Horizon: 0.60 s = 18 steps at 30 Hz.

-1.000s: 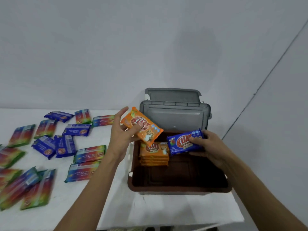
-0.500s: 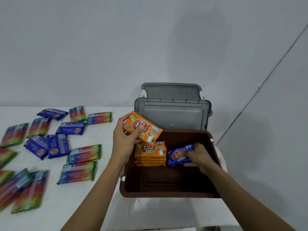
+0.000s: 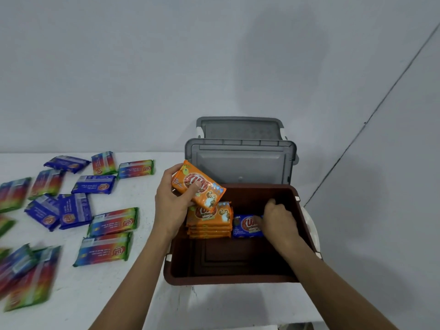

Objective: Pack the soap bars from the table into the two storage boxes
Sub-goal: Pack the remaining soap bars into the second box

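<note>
An open brown storage box [image 3: 228, 281] stands at the table's right end. A stack of orange soap bars [image 3: 209, 217] lies at its back left. My left hand [image 3: 171, 206] grips one more orange soap bar [image 3: 209, 194], tilted, just above that stack. My right hand [image 3: 278, 220] is down inside the box, its fingers curled over the right end of a blue soap bar [image 3: 246, 226] that lies flat on the floor beside the orange stack.
The box's grey lid [image 3: 240, 163] stands upright behind it, with a second grey lid [image 3: 240, 128] further back; the box under that one is hidden. Several rainbow bars [image 3: 112, 221] and blue bars [image 3: 75, 210] lie scattered on the white table [image 3: 95, 294] to the left.
My right hand has lowered the blue bar from rim height down to the box floor beside the orange stack. My left hand has brought the orange bar slightly lower, over the stack.
</note>
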Each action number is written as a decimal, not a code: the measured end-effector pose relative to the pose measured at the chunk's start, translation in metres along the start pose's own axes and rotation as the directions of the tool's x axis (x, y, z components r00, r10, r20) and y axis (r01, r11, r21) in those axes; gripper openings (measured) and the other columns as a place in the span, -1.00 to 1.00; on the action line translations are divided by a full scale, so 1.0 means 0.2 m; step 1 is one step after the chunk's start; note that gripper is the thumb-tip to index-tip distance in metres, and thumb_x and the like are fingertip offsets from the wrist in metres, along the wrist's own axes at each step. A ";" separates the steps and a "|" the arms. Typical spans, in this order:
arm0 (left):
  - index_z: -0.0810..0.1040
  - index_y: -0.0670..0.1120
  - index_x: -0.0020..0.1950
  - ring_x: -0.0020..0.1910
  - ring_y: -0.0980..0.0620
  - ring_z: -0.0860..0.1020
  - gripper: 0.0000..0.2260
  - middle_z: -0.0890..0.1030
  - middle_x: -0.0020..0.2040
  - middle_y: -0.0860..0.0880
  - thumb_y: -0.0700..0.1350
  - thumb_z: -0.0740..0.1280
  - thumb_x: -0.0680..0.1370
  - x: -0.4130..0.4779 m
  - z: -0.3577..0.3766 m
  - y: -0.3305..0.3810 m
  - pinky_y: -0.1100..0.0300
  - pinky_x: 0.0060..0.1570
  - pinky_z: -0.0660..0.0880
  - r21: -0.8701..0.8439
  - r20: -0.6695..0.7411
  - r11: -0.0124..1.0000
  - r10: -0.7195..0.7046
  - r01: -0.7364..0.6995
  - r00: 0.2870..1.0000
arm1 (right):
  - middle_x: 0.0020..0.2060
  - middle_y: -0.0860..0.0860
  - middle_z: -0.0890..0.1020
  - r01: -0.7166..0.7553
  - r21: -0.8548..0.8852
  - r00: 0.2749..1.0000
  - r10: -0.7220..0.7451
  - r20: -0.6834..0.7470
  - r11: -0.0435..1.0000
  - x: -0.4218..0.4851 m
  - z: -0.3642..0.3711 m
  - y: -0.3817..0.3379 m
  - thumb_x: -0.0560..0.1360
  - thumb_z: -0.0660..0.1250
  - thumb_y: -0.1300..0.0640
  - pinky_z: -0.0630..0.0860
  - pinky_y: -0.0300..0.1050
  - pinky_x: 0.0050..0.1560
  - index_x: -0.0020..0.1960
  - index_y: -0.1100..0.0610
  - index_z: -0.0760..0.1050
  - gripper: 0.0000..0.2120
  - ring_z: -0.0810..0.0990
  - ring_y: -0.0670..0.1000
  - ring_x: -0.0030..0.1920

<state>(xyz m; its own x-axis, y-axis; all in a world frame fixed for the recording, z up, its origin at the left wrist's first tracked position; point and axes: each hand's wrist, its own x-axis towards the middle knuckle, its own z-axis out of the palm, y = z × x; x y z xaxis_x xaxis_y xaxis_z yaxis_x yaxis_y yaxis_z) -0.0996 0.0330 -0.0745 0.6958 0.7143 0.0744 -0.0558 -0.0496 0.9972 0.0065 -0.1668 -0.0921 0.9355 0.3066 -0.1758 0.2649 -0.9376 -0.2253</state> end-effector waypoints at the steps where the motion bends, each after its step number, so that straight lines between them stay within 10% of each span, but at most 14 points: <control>1: 0.44 0.24 0.21 0.09 0.07 0.62 -0.61 0.58 0.11 0.09 -0.12 0.45 0.50 0.00 0.00 0.00 0.02 -0.08 0.64 0.004 0.000 1.000 0.000 0.000 1.000 | 0.07 0.10 0.62 0.030 -0.026 0.998 -0.031 -0.048 0.999 -0.01 -0.02 -0.01 0.57 0.31 -0.11 0.48 -0.18 -0.24 0.25 0.17 0.40 -0.59 0.65 0.05 -0.03; 5: 0.45 0.16 0.25 0.07 0.06 0.63 -0.62 0.60 0.10 0.06 -0.12 0.44 0.51 0.00 0.00 0.00 -0.05 -0.04 0.64 0.001 -0.023 1.000 -0.013 0.013 1.000 | -0.13 -0.03 0.63 0.199 0.255 0.969 -0.152 -0.195 0.946 -0.03 -0.10 -0.08 0.59 0.25 -0.14 0.37 -0.33 -0.30 0.12 0.11 0.52 -0.67 0.54 -0.15 -0.23; 9: 0.48 0.22 0.16 0.03 0.11 0.64 -0.70 0.62 0.07 0.07 -0.07 0.43 0.52 0.00 0.00 -0.01 -0.07 -0.01 0.64 -0.012 -0.058 0.999 -0.035 0.034 0.998 | -0.05 -0.05 0.67 0.162 0.725 0.978 -0.209 -0.025 0.669 -0.03 -0.12 -0.23 0.50 0.38 -0.17 0.58 -0.28 -0.13 0.13 0.11 0.60 -0.61 0.65 -0.15 -0.10; 18: 0.58 0.09 0.15 0.02 0.09 0.65 -0.85 0.66 0.01 0.06 0.01 0.29 0.61 -0.01 0.00 -0.01 -0.10 0.04 0.61 0.007 -0.079 1.000 -0.010 0.011 0.997 | -0.08 0.08 0.72 -0.056 0.946 0.949 -0.279 0.150 0.318 -0.03 -0.09 -0.37 0.40 0.54 0.15 0.64 -0.10 -0.16 0.06 0.20 0.52 -0.68 0.73 0.02 -0.13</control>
<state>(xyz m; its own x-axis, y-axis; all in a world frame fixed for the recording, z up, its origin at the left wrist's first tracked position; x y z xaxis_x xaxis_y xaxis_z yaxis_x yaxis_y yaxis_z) -0.1006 0.0325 -0.0763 0.6378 0.7675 0.0635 -0.0434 -0.0465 0.9980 -0.0139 -0.1017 -0.0574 0.7784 0.5768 -0.2480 -0.1897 -0.1604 -0.9686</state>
